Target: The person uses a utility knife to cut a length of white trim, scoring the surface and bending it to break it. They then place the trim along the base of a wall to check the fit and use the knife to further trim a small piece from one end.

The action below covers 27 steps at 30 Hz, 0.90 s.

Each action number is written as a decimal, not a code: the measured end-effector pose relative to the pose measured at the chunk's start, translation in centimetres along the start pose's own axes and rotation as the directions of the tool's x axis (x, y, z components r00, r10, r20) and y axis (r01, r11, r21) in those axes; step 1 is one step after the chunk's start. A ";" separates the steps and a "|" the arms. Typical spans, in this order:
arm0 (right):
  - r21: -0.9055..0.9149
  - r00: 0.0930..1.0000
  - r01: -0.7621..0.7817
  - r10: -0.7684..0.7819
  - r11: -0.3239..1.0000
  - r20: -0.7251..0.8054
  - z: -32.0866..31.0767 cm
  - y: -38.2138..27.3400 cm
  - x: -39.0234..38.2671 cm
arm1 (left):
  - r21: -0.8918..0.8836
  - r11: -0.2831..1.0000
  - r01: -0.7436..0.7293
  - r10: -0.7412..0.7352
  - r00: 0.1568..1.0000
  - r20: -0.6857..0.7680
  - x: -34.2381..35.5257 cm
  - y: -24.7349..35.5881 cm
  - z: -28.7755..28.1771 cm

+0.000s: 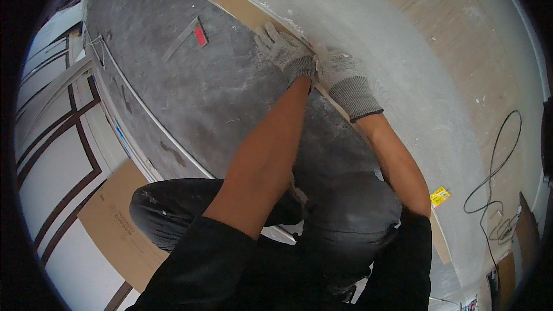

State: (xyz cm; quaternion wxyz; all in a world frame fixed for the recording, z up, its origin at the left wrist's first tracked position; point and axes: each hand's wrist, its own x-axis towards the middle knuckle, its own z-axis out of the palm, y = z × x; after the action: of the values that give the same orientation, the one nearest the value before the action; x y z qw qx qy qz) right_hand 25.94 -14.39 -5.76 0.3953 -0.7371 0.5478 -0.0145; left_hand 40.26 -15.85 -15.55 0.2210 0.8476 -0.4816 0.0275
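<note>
A long, narrow brown strip runs along the seam between the dark grey floor and a pale grey surface, passing under both my hands. My left hand, in a dusty grey knit glove, lies with its fingers spread across the strip. Close beside it, my right hand wears a matching glove and rests against the strip's pale-surface side. Its fingertips point toward my left wrist, and how they are bent is hard to make out. Between my arms and knees the strip carries on toward me, reappearing at a brown end past my right elbow.
An L-shaped metal square with a red patch lies on the dark floor. A thin pale rod stretches along the left, near a brown board and dark-trimmed white panels. Rightward are a yellow label and a looped black cable.
</note>
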 end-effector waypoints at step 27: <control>-0.191 0.999 0.032 -0.027 0.981 0.029 1.2 3.3 -6.0 | 0.031 1.000 0.000 0.001 1.000 -0.023 -0.3 0.0 0.4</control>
State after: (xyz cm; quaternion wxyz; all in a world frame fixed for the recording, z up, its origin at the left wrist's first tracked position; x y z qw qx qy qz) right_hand 21.44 -9.07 -6.10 0.3297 -0.7799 0.5304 0.0420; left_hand 40.03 -15.81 -15.96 0.2134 0.8505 -0.4786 0.0449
